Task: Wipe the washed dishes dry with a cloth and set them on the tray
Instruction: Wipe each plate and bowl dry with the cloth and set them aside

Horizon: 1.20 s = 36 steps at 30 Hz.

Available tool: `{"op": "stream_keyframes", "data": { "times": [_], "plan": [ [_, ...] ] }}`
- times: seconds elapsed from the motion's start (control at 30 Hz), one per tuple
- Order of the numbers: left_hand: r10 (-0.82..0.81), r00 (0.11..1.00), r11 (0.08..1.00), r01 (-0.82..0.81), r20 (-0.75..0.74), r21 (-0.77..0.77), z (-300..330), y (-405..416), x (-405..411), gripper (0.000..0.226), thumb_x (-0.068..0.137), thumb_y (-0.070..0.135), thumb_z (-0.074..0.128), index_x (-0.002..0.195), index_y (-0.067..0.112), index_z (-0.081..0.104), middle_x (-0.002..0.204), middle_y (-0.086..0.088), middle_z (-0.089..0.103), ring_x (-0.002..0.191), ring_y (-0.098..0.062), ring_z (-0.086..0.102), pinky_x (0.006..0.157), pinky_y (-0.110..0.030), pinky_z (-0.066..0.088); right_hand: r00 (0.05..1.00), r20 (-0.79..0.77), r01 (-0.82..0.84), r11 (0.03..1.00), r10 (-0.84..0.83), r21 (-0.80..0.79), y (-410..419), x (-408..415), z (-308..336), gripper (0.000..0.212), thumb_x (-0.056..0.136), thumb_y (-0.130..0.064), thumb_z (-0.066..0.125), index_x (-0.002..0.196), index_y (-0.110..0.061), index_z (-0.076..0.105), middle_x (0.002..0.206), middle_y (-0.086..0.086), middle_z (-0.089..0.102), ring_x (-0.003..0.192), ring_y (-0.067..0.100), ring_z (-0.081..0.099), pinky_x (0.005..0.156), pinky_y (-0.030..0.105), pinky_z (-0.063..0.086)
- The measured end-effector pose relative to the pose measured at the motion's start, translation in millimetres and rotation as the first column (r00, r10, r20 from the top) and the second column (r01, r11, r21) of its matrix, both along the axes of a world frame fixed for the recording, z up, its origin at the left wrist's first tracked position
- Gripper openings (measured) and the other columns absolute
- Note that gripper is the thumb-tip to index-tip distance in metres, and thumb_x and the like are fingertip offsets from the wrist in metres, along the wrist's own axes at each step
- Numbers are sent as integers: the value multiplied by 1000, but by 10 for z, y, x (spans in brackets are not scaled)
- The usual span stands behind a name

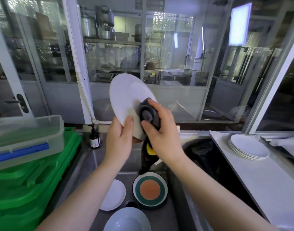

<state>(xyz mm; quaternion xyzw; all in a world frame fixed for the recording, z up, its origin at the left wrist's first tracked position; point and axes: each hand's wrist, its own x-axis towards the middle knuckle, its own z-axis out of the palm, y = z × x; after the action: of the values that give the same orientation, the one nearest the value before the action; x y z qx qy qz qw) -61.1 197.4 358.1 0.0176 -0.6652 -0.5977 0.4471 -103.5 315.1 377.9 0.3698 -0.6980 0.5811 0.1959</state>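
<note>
dishes in sink, nearest first: pale blue bowl at bottom edge; small white plate lying to its left/behind; plate w/ green ring + orange centre to the right, flat on sink floor. dark cloth tail hangs down to just above that ringed plate; yellow patch shows on cloth under the r. hand.

white plate held up above sink, tilted near upright, face toward camera. l. hand grips its lower rim, thumb on the face, fingers behind. r. hand holds bunched cloth, fingers curled round it, pressing it on lower right of plate face.

right side: white counter/tray surface w/ stack of white plates at its far end. cannot tell if surface is a separate tray. black-lined opening between sink and counter.

left side: green crates stacked, clear lidded box w/ blue clip on top. dark pump bottle on ledge behind sink.

far: glass partition, shelves w/ steel pots behind it.
</note>
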Motion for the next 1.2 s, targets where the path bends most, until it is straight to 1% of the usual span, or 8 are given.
{"op": "stream_keyframes", "data": {
  "times": [0.17,0.3,0.57,0.7,0.87,0.97,1.03,1.2],
  "plan": [
    [40,998,999,-40,-42,-1,13,7,34,20,91,28,46,97,37,62,93,21,71,90,0,65,75,-17,49,997,-62,-46,999,46,-1,-35,38,72,54,81,-13,65,133,-21,51,129,-5,52,121,-7,42,100,5,28],
    [-31,999,988,35,-28,152,14,28,87,18,88,35,48,89,43,63,87,15,70,84,-12,68,62,-40,59,986,140,88,995,-94,44,104,-230,38,49,85,-9,65,131,-20,52,124,-2,55,121,11,48,102,17,35],
    [60,998,997,-58,-25,49,-4,84,7,19,91,27,44,95,37,60,92,28,69,88,9,62,72,-10,46,999,26,47,998,-48,31,-89,46,88,54,78,-14,70,128,-25,53,124,-2,55,114,0,46,96,3,30],
    [61,997,996,-58,-39,62,-40,77,3,26,92,27,46,95,45,64,97,24,70,96,2,63,79,-17,48,998,-52,-30,999,31,22,-104,123,91,54,76,-14,71,126,-24,55,124,-12,58,121,7,48,101,13,35],
    [68,995,997,-70,74,23,-86,15,62,15,89,38,46,85,41,60,82,23,67,79,-2,65,68,-29,55,974,186,111,989,-128,97,82,-198,7,47,83,-13,68,126,-22,52,118,-7,59,114,13,53,86,14,36],
    [70,991,976,-44,117,-212,-87,14,84,15,90,35,43,82,30,54,75,23,64,70,3,60,63,-17,50,963,230,117,985,-143,124,83,-293,3,43,87,-18,63,124,-34,47,110,-19,57,100,-1,51,78,9,36],
    [140,981,893,-66,134,-446,-89,15,83,22,90,38,40,82,20,49,68,8,63,63,-7,57,60,-29,48,972,200,107,990,-124,93,57,-288,37,33,89,-18,60,115,-37,51,102,-27,58,90,-10,53,73,3,37],
    [211,959,632,15,190,-775,18,-5,71,28,98,32,42,117,13,51,69,-15,63,63,-40,58,53,-43,44,894,431,-18,972,121,-236,53,-234,174,34,73,-51,64,99,-30,63,95,-9,68,94,10,64,87,33,51]
  ]
}}
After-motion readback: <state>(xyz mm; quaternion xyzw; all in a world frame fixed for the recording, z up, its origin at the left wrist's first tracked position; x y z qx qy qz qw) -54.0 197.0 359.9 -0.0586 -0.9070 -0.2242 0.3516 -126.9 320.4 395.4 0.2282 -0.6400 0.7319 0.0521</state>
